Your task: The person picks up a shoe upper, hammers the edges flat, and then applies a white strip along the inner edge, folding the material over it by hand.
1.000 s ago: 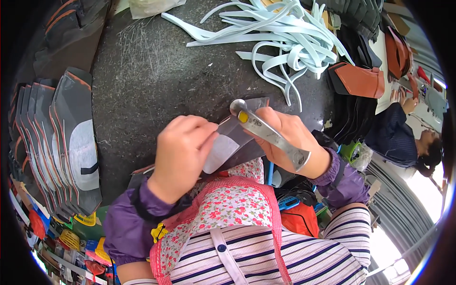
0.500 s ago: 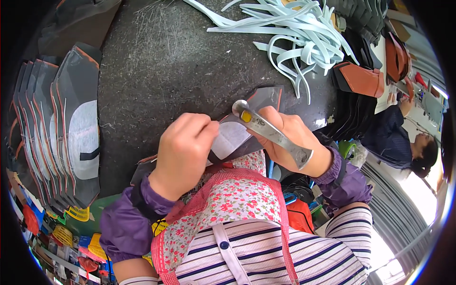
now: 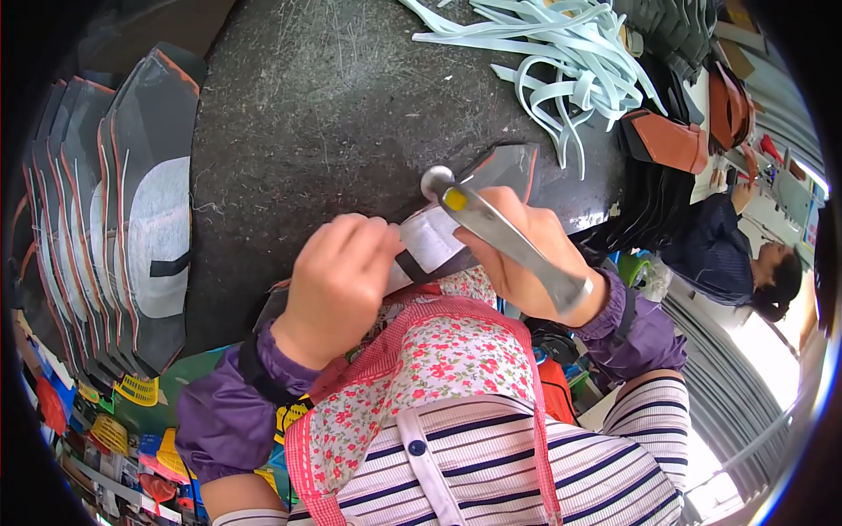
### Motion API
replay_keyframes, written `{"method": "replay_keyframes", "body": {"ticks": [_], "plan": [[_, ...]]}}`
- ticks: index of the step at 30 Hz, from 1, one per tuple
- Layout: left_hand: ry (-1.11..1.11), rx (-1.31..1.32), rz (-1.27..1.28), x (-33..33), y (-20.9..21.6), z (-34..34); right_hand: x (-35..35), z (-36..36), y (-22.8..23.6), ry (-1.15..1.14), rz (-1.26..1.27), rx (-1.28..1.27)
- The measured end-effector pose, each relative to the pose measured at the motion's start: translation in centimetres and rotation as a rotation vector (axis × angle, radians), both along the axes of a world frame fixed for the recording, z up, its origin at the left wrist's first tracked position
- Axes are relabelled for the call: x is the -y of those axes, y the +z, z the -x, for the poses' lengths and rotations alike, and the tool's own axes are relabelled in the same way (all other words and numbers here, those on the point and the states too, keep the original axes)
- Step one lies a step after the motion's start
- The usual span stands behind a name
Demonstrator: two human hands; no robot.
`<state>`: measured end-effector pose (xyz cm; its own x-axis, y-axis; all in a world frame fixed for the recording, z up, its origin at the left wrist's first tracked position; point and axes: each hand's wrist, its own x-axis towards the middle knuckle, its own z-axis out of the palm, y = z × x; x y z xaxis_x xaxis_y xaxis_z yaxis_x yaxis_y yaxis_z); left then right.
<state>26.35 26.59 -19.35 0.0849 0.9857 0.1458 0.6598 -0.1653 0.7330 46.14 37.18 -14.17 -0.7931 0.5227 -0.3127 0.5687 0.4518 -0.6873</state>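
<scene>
A dark, flat leather piece point(image 3: 511, 167) with an orange edge and a whitish patch lies at the table's near edge, between my hands. My left hand point(image 3: 344, 280) is closed, fingertips pinched at the edge of this piece beside the patch; what exactly sits between them is hidden. In my right hand point(image 3: 535, 250) is a cobbler's hammer point(image 3: 504, 232), gripped with curled fingers. Its round metal face hangs just over the piece, and its flared tail lies over my right wrist. The handle is hidden behind my hand, apart from a yellow end in the head.
Overlapping dark pieces with whitish patches point(image 3: 158, 228) stand stacked at the left. Pale blue strips point(image 3: 570, 79) lie in a tangle at the far right, near brown pieces point(image 3: 667, 145). Another person point(image 3: 724, 250) is at the right. Coloured baskets point(image 3: 110, 434) stand below left.
The view has shifted slightly. The hammer's face has risen a little off the piece and its tail has tipped nearer my right wrist. My left hand stays at the edge of the piece.
</scene>
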Motion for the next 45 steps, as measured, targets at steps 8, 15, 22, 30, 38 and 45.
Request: {"method": "replay_keyframes", "body": {"ticks": [8, 15, 22, 30, 38, 45], "plan": [[0.08, 0.136, 0.11, 1.5, -0.2, 1.2, 0.9, 1.0, -0.3, 0.088, 0.072, 0.007], [0.107, 0.071, -0.033, 3.5, -0.6, 1.7, 2.6, 2.7, 0.3, 0.167, 0.153, 0.091], [-0.031, -0.074, -0.176, 4.6, -0.7, 3.3, 4.4, 4.3, 0.7, 0.225, 0.029, 0.1], [-0.097, -0.126, -0.222, 5.7, -0.4, 5.7, 5.4, 5.3, -0.1, 0.177, 0.135, 0.075], [-0.055, 0.065, 0.016, 6.7, -0.4, 8.2, 6.5, 6.3, 0.3, 0.21, 0.052, 0.04], [-0.038, -0.013, -0.149, 7.1, -0.6, 8.3, 7.1, 6.3, -0.6, 0.345, 0.014, 0.08]]}}
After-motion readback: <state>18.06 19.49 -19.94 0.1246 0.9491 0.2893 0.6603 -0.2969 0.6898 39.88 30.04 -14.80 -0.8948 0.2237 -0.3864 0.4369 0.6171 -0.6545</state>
